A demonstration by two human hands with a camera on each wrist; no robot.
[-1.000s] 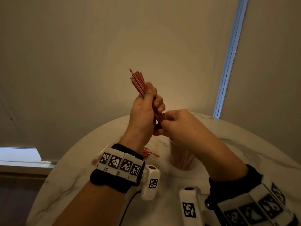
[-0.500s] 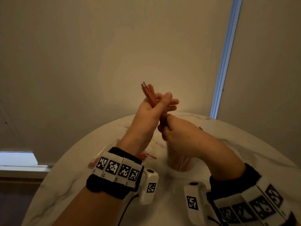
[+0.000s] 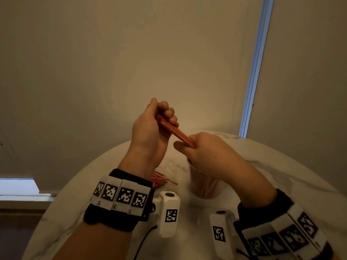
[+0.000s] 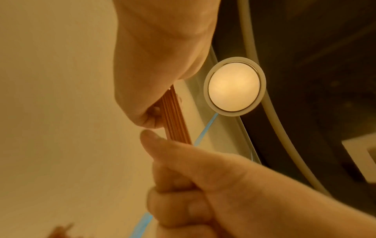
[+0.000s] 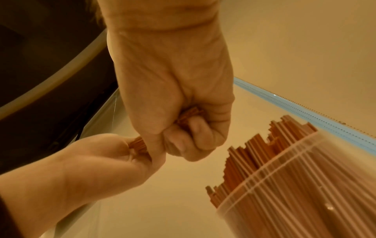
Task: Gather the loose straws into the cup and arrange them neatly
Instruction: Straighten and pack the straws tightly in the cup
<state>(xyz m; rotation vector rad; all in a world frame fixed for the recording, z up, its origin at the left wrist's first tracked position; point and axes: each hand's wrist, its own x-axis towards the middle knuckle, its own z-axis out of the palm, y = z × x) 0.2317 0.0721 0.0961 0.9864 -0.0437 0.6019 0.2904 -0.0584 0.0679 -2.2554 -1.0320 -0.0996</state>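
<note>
Left grip point(image 3: 150, 128) and right grip point(image 3: 202, 152) both clench one straw bundle point(image 3: 174, 131); no readable writing.

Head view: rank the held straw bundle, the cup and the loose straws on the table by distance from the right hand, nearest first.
1. Bundle, gripped in the right hand.
2. Cup, directly below that hand.
3. Loose straws, on the table left of the cup, behind the left wrist.
</note>
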